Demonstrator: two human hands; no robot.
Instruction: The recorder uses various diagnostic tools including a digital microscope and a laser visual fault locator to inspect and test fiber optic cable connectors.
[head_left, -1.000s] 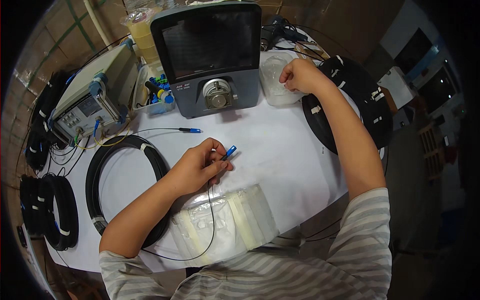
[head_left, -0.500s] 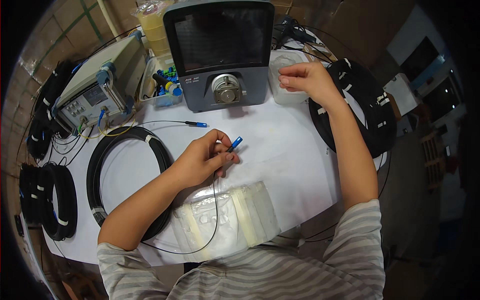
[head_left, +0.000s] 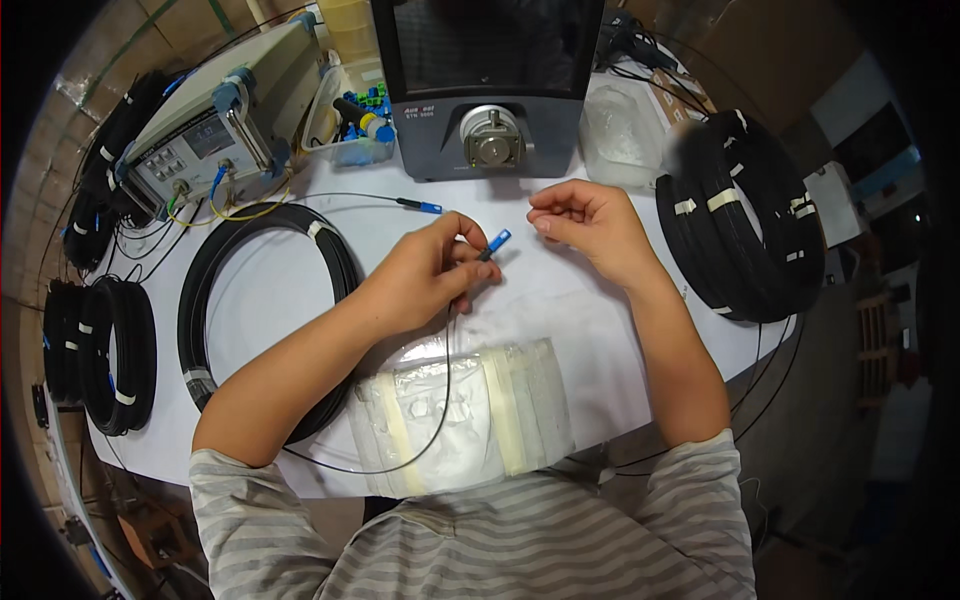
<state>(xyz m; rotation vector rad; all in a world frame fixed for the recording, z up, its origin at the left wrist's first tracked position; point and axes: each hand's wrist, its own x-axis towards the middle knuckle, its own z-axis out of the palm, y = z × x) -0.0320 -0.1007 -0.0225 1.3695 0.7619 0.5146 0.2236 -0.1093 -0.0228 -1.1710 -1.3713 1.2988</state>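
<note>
While the blue connector (head_left: 494,243) is pinched in the left hand (head_left: 425,275), the right hand (head_left: 590,222) is curled loosely, empty, just beside. Connector preparation seems in hand; a steady, aligned grip is likely called for next

My fingers (head_left: 462,268) pinch a glossy blue plastic connector (head_left: 494,244) on a thin, smooth black cable (head_left: 440,400). The counter (head_left: 270,280) is matt white. Crinkled clear plastic bags (head_left: 470,415) shine; the grey machine (head_left: 488,90) has a polished metal knob (head_left: 491,138).
</note>
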